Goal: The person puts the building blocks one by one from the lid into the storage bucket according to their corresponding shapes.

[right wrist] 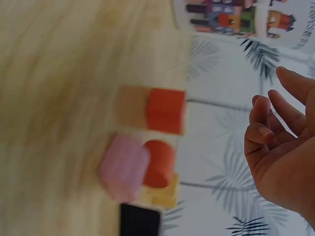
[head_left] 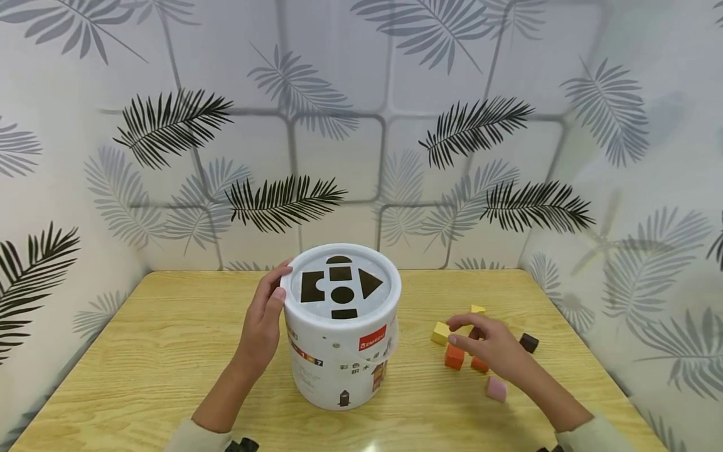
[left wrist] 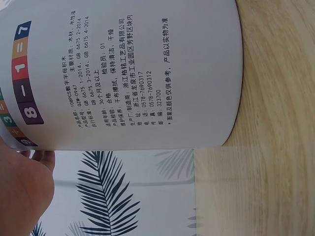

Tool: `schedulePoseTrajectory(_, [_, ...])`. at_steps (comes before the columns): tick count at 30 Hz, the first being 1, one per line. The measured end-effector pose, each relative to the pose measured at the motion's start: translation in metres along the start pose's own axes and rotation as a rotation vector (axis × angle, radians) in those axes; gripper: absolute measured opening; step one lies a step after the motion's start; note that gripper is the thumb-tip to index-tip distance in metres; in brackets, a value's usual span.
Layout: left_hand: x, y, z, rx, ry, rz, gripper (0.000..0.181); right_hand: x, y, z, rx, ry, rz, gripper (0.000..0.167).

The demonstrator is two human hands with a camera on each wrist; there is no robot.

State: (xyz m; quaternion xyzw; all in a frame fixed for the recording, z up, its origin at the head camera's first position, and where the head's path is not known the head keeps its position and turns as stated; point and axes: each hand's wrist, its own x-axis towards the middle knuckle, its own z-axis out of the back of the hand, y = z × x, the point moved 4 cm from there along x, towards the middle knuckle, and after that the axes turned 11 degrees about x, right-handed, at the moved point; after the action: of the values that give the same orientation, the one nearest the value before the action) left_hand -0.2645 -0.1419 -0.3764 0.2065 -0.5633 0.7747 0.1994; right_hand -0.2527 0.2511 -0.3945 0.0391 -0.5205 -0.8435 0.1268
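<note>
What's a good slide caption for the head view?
Left hand holds a white bucket with a cutout lid; right hand hovers above small colored blocks on a tabletop.

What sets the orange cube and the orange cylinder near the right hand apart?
The orange cube has flat faces and corners, while the orange cylinder is round-sided. In the right wrist view the pink block hides part of the cylinder but not the cube. The cube sits nearer the bucket than the cylinder does. Both are reddish-orange, rest on the table and are not held.
</note>
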Motion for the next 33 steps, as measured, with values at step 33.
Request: schedulePoseTrajectory(33, [0.000,-0.001,0.001,-0.011,0.002,-0.009,0.038,0.005,-0.056,-0.005,-0.189,0.037,-0.097,0.038])
